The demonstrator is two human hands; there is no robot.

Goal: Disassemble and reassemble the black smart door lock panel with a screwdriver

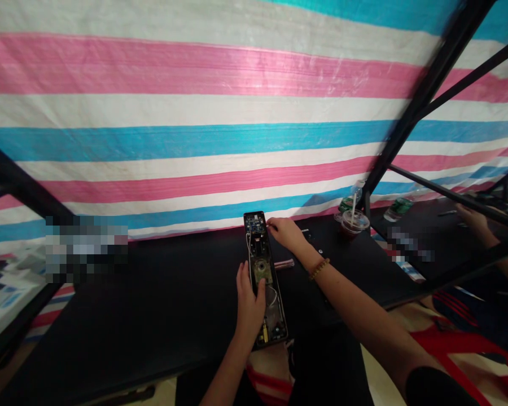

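Observation:
A long, narrow black housing, which looks like an opened electronic door lock panel, lies on the black table, its near end at the front edge. Inside it are a circuit board at the far end, thin white wires and a yellow part near the close end. My left hand grips its left side, with the thumb over the inside. At the far right edge, beside the circuit board, my right hand has its fingers pinched together; what they hold is too small to make out.
A pinkish stick-like object lies right of the housing. Farther right stand a plastic cup with a straw and a bottle. Black frame bars rise on both sides. Another person's hand is at the right-hand table.

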